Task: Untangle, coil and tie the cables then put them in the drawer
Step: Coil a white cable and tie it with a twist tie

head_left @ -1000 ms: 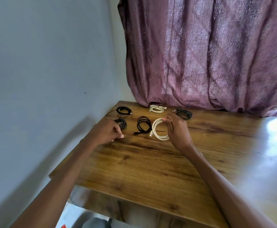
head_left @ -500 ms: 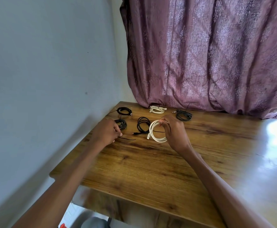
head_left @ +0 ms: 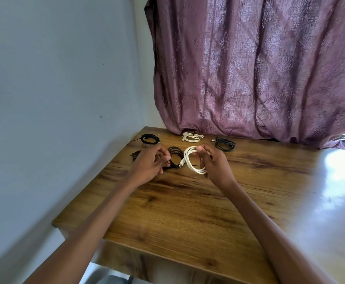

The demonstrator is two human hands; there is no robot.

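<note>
My right hand [head_left: 215, 163] grips a coiled white cable [head_left: 192, 161] and holds it upright just above the wooden table [head_left: 188, 212]. My left hand [head_left: 149, 163] is close on its left, fingers curled, pinching a thin black tie that hardly shows here. Between the hands lies a loose black coil [head_left: 175, 155]. Another dark coil [head_left: 135, 155] is mostly hidden behind my left hand. Farther back lie a black coil [head_left: 150, 138], a tied white coil [head_left: 191, 137] and a tied black coil [head_left: 224, 144]. No drawer is in view.
A purple curtain [head_left: 249, 68] hangs down onto the table's far edge. A grey wall [head_left: 55, 99] runs along the table's left side. Bright glare covers the table's right part [head_left: 341, 167].
My left hand picked a thin black tie off the table near the left coils and moved right, close to the white coil. My right hand kept hold of that coil and tilted it slightly.
</note>
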